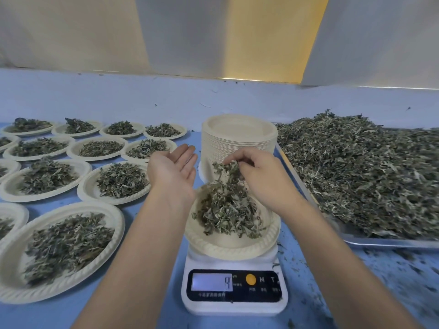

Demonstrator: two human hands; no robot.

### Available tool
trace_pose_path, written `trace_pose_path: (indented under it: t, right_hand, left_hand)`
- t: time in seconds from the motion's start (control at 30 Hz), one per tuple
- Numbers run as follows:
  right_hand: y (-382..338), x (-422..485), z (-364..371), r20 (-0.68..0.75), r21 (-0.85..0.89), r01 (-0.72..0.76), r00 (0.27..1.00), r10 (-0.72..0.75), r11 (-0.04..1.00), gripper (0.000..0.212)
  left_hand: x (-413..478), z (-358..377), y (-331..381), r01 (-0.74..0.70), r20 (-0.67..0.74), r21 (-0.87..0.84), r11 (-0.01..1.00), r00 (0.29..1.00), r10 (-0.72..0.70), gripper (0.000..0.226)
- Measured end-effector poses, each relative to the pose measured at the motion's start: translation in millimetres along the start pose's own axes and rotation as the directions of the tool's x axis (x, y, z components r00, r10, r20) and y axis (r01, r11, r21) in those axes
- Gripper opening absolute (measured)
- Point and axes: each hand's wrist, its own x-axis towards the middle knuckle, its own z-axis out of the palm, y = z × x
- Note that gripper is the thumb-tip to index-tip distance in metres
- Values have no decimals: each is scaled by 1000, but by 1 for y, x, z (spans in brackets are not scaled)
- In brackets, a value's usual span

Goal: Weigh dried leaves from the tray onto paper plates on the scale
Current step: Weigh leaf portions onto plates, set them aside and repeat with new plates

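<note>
A white scale (234, 293) stands on the blue tabletop (35, 315), close to the person. A paper plate (228, 250) rests on its platform. A loose heap of dried leaves (228, 212) lies in this plate, more toward its far side. The scale's lit display shows a figure too blurred to read for certain.

The right hand (259, 172) hangs above the far edge of the plate. Its fingers (247, 160) are curled downward and pinch a clump of leaves (228, 169), which trails down toward the heap below. The left hand (175, 167) is held above the plate's left rim with the palm turned up. Its fingers (185, 153) are straight and together, and they hold nothing.

Just behind the scale stands a tall stack of empty paper plates (240, 136). To the right lies a metal tray (392, 243) with a broad mound of the dried leaves (356, 174) piled on it. Leaf crumbs (392, 269) are scattered on the tabletop in front of the tray. To the left, many filled plates (59, 245) sit in rows, each with its own small heap of leaves. A pale wall (95, 96) rises behind the tabletop.
</note>
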Motion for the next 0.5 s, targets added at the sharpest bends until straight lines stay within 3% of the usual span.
trace_pose_path:
  t: [0.17,0.3,0.4,0.5]
  right_hand:
    - [-5,2,-3,-24,262,-90,995,100,961,41]
    - [-11,3,-5,7,518,-84,995,95,852,39]
    - [-18,1,0,-15,483,-18,999,29,876,38]
    - [-23,-5,8,-71,243,96,994,-81,965,33]
  left_hand:
    - [-2,3,-2,50,81,12,999,995,-51,44]
    - [-6,9,-4,121,157,7,993,980,-121,44]
    - [-10,16,-8,171,203,19,985,964,-172,39]
    - [-15,20,-12,223,270,25,975,937,-221,36]
